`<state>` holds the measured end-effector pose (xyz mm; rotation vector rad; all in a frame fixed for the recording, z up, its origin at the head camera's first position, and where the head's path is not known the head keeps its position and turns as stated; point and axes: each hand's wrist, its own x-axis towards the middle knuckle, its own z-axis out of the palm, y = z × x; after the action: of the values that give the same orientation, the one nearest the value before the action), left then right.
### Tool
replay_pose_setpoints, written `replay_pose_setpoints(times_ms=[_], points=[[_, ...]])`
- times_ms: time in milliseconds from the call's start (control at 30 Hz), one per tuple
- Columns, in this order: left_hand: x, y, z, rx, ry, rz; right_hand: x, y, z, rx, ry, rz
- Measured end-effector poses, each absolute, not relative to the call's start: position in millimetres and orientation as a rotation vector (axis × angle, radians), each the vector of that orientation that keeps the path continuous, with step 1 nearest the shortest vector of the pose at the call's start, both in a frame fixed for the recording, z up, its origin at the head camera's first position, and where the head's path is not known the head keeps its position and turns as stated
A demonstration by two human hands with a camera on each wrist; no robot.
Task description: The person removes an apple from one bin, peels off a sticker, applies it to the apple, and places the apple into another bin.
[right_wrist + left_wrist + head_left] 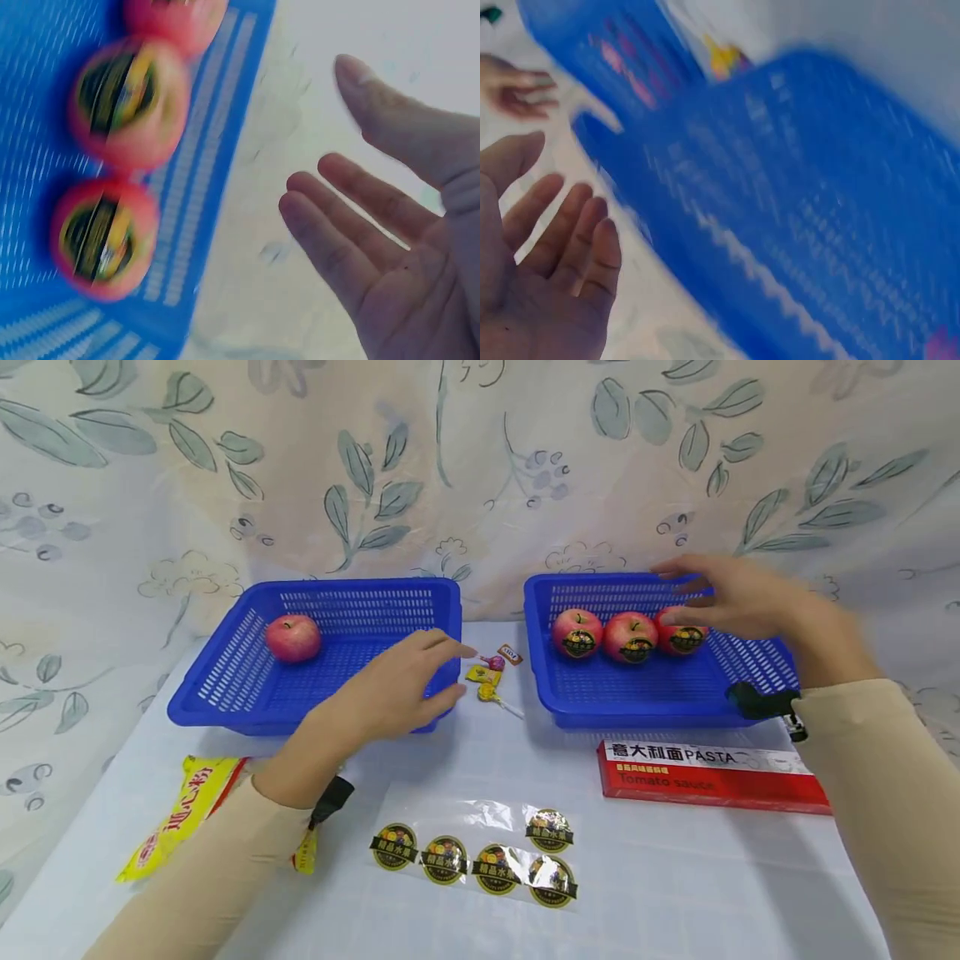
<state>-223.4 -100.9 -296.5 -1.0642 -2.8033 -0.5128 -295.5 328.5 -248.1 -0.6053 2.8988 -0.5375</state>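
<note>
Two blue baskets stand side by side on the table. The left basket holds one plain red apple. In the right basket lie three red apples in a row, each bearing a dark round sticker; they also show in the right wrist view as stickered apples. My left hand hovers open over the left basket's near right corner and holds nothing. My right hand hangs open above the rightmost apple, fingers spread, also holding nothing. A clear sheet with several round stickers lies at the front.
A red pasta box lies before the right basket. A yellow packet sits at the front left. Small candies and a lollipop lie between the baskets. A leaf-patterned cloth hangs behind.
</note>
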Motion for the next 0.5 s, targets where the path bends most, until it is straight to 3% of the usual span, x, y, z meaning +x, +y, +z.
replay_pose_setpoints(times_ms=[233, 500], points=[[-250.9, -152.0, -273.9, -0.88, -2.944, -0.527, -249.4, 271.4, -246.0, -0.859, 2.899, -0.579], [-284.4, -201.8, -247.4, -0.739, -3.16, -0.445, -227.5, 208.1, -260.9, -1.219, 2.764, -0.585]])
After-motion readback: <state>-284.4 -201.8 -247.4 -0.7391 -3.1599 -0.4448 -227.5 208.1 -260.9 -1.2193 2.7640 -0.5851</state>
